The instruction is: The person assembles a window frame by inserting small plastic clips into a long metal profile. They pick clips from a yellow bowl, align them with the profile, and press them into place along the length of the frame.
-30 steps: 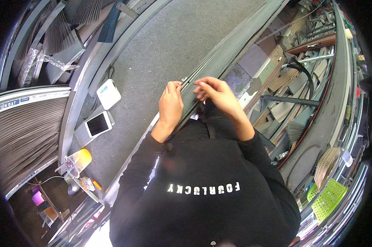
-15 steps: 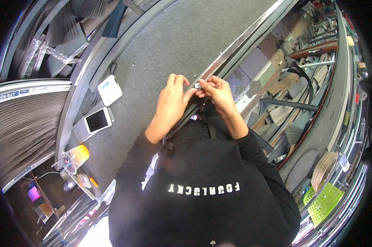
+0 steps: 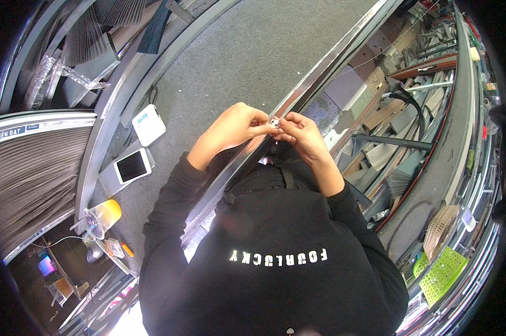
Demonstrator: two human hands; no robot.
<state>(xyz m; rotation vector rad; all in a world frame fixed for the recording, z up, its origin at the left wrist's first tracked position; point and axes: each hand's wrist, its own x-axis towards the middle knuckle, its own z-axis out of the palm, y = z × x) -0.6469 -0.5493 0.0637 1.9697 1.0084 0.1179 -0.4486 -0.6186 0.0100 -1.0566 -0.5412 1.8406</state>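
Observation:
Between my two hands is a small shiny whitish piece (image 3: 273, 121), too small to name for certain. My right hand (image 3: 304, 137) pinches it between thumb and fingers. From the other side my left hand (image 3: 236, 127) closes thumb and fingertips on it. Directly beneath both hands runs a long metal bar (image 3: 303, 92), slanting from lower left to upper right along the edge of a grey carpeted surface (image 3: 219, 61). My fingers hide part of the bar and part of the small piece.
To the left lie a white phone-like device (image 3: 132, 166), a white box (image 3: 149, 124), a clear cup with yellow (image 3: 104, 215) and an orange lighter-like item (image 3: 128, 250). Scrap metal profiles (image 3: 401, 140) crowd the right, with a green basket (image 3: 444, 274). Pleated screen (image 3: 40, 173) stands far left.
My left hand has turned and come in, its spread fingers closing on the small piece. My right hand has shifted slightly down and right. The bar beneath shows more of its near end.

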